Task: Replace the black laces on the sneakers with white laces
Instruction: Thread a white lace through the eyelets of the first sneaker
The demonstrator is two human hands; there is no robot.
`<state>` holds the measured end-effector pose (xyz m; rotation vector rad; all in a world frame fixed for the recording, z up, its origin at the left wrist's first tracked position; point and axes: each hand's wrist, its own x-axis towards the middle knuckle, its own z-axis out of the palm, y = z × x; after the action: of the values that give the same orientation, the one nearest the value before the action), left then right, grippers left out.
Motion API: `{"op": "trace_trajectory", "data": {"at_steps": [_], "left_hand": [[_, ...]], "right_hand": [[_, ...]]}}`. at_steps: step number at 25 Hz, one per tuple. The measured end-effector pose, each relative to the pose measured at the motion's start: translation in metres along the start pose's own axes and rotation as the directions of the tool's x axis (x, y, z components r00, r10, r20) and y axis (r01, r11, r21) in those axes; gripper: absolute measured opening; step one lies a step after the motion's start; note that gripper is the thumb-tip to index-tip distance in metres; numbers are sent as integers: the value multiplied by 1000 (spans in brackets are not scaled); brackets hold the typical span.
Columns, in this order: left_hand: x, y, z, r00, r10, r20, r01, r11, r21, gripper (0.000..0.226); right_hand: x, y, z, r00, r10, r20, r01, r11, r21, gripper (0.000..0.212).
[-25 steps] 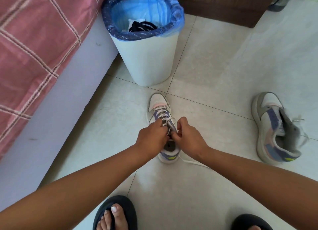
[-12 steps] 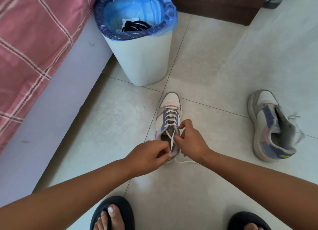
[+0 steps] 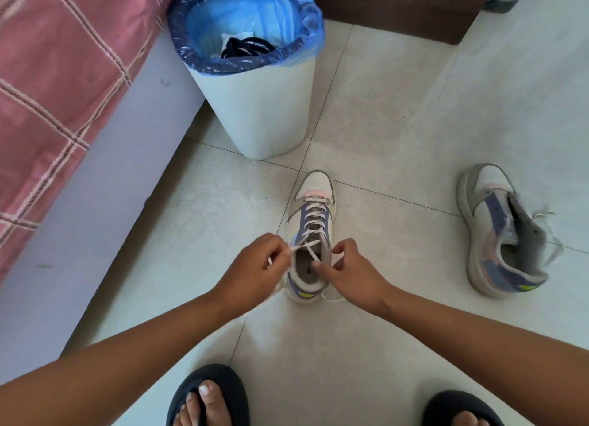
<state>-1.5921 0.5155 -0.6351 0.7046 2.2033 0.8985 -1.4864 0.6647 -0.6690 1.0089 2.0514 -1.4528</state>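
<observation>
A white, purple and pink sneaker [image 3: 314,199] stands upright on the tiled floor, toe pointing away, with a white lace [image 3: 314,220] threaded up its eyelets. My left hand [image 3: 255,271] pinches one lace end at the left of the collar. At the right of the collar my right hand [image 3: 352,274] pinches the other end. The second sneaker [image 3: 497,234] lies tipped on its side at the right, a white lace trailing from it. Black laces [image 3: 247,47] lie inside the bin.
A white waste bin [image 3: 258,106] with a blue liner stands just beyond the sneaker. A bed with a pink checked cover [image 3: 54,74] runs along the left. Dark wooden furniture [image 3: 398,4] is at the back. My feet in black slippers [image 3: 207,393] are at the bottom.
My hands have drawn apart to either side of the sneaker's collar, pulling the two lace ends out sideways. The sneaker has shifted slightly right and now points straight away.
</observation>
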Motion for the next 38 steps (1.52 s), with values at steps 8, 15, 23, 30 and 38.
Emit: {"op": "trace_trajectory", "data": {"at_steps": [8, 15, 23, 30, 38], "left_hand": [[10, 20, -17, 917, 29, 398, -131, 964, 233, 42], [103, 6, 9, 996, 26, 84, -59, 902, 428, 20], [117, 29, 29, 990, 72, 124, -138, 712, 689, 22], [104, 24, 28, 999, 38, -17, -27, 916, 401, 9], [95, -2, 37, 979, 180, -100, -148, 953, 266, 12]], "right_hand": [[14, -3, -19, 991, -48, -122, 43, 998, -43, 12], [58, -42, -41, 935, -283, -213, 161, 875, -456, 17], [65, -66, -33, 959, -248, -137, 86, 717, -691, 19], [54, -75, -22, 958, -286, 2, 153, 507, -848, 30], [52, -36, -31, 813, -582, 23, 262, 331, -907, 37]]}}
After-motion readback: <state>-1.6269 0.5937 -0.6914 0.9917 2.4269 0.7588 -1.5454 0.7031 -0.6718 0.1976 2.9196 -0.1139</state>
